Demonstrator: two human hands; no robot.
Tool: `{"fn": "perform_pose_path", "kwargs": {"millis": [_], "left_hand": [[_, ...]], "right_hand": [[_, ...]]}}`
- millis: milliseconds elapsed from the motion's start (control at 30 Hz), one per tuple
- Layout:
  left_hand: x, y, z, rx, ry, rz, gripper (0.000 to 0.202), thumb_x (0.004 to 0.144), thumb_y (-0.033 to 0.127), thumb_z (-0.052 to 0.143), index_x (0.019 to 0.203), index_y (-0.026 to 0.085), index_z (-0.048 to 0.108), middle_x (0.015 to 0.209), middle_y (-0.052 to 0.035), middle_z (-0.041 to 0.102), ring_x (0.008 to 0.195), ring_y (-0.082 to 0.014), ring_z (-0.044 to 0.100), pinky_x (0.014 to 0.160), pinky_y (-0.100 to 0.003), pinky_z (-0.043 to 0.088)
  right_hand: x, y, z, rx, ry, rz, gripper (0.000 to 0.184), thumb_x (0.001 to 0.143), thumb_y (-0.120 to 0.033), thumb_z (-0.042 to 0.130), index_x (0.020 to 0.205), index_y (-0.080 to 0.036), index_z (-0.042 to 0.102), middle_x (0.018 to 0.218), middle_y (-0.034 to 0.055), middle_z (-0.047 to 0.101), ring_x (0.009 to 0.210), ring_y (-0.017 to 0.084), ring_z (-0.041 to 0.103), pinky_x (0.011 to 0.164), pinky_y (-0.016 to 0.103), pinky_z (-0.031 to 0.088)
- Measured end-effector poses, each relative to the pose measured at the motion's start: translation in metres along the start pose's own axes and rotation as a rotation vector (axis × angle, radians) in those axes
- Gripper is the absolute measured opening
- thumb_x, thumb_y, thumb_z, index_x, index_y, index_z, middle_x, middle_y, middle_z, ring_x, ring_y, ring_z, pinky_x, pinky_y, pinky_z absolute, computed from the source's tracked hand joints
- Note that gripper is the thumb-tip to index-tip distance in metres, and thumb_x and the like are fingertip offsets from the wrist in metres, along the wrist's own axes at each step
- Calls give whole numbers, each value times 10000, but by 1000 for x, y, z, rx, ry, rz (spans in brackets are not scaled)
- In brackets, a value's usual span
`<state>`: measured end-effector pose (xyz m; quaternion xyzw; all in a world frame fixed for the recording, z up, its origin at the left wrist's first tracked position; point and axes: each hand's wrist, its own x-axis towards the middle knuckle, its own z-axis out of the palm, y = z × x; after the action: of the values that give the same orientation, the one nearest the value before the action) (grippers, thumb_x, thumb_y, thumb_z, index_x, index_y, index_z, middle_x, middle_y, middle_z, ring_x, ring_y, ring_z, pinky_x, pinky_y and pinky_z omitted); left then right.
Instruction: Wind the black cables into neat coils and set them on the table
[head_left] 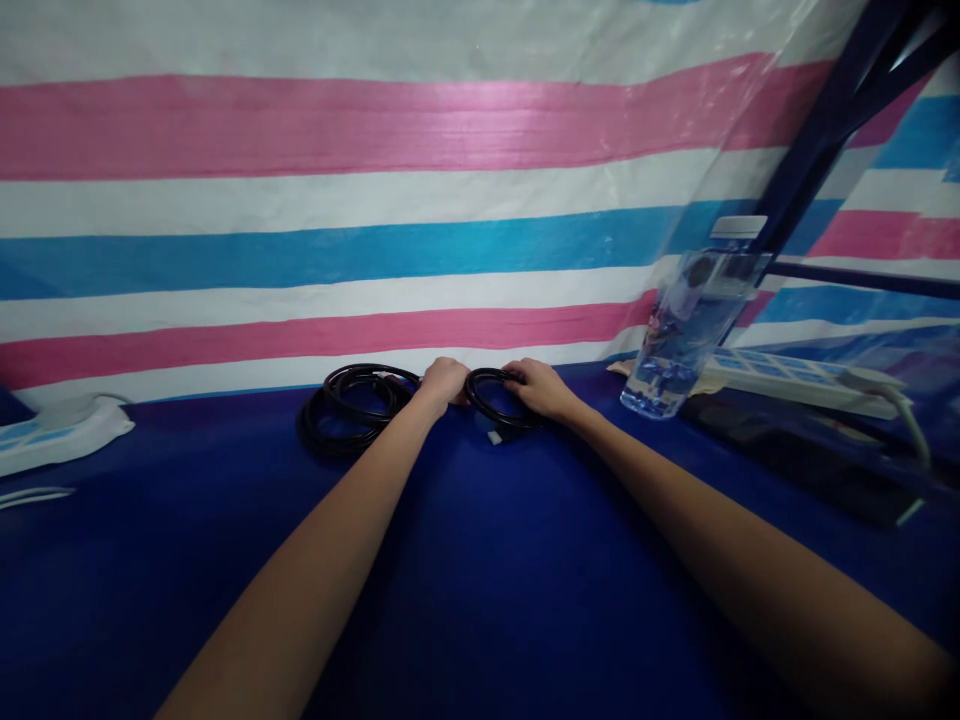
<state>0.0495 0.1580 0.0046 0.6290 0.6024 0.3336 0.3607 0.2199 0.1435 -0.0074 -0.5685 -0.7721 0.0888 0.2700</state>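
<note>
Near the back edge of the blue table [480,560], my right hand [541,388] is closed on the right side of a small coiled black cable [489,408]. A pale-tipped connector [495,437] pokes out at the front of that coil. My left hand [444,381] is closed at the coil's left side, its fingers mostly hidden behind the hand, so what it grips is unclear. Just left of it lies a larger coiled black cable [319,432], partly behind my left forearm.
A clear water bottle [667,345] with a white cap stands at the right, beside a white power strip [795,380] and a long dark flat object [802,460]. Another power strip [67,438] sits at the left edge. Striped sheeting [337,210] hangs behind the table.
</note>
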Motion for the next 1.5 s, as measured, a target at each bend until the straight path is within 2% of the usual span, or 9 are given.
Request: {"fn": "perform_pose_path", "kwargs": {"millis": [167,300,400,533,733,867,1033,1200,1500], "left_hand": [[-7,10,-9,345,29,124,409,841,494,465,908,134,646,1014,-140,641,1036,-283,559,893,-420,408],[-10,8,-10,501,-4,226,345,717,347,610,1022,187,633,1057,-119,655,1028,-282,572,853,-351,416],[-9,7,-10,555,0,263,392,765,376,531,1103,190,602,1101,-121,642,1030,-272,572,848,-354,418],[-9,11,-13,581,-12,315,403,849,445,353,924,196,660,1030,-113,666,988,-269,589,836,-362,424],[-13,18,-13,604,-19,328,312,830,337,396,987,221,639,1065,-84,660,993,-238,588,843,-332,431],[-19,21,-15,645,-33,250,382,761,406,513,1036,162,616,1099,-146,639,1012,-294,584,814,-365,455],[-27,25,-15,681,-221,112,225,694,284,595,812,101,654,661,-135,664,598,-237,645,595,-306,494],[-26,19,-8,725,-54,236,316,793,168,426,1059,115,589,1143,-201,592,1031,-297,590,849,-370,450],[-17,16,-12,741,-154,303,434,737,210,522,1167,177,577,1173,-153,601,1032,-286,586,818,-337,453]], "right_hand": [[-1,2,3,46,81,64,319,790,-102,458,1048,-74,645,1057,164,637,966,242,562,874,346,372],[0,5,1,216,50,107,329,787,-175,508,1077,-118,652,1007,94,673,882,176,598,823,278,424],[1,8,-1,353,61,152,341,811,-233,490,1088,-113,647,1015,82,674,886,151,603,822,254,436],[1,9,-3,477,91,191,345,821,-278,465,1020,-81,666,988,97,677,891,153,601,833,257,435],[0,10,-4,530,83,217,374,837,-332,446,1005,-68,651,976,123,670,823,139,607,766,240,457],[0,11,-4,441,60,218,406,867,-365,413,1093,-83,599,1058,126,644,869,132,604,763,227,459],[6,-1,-10,134,-89,207,421,682,-316,677,1036,-93,628,978,129,659,866,200,603,732,269,450],[10,-15,-19,-155,-238,232,138,701,-180,591,756,-75,663,707,132,649,679,202,601,623,282,429],[8,-14,-37,-318,-308,151,590,691,-129,557,1277,-114,492,1195,191,559,1016,288,572,759,315,443]]}}
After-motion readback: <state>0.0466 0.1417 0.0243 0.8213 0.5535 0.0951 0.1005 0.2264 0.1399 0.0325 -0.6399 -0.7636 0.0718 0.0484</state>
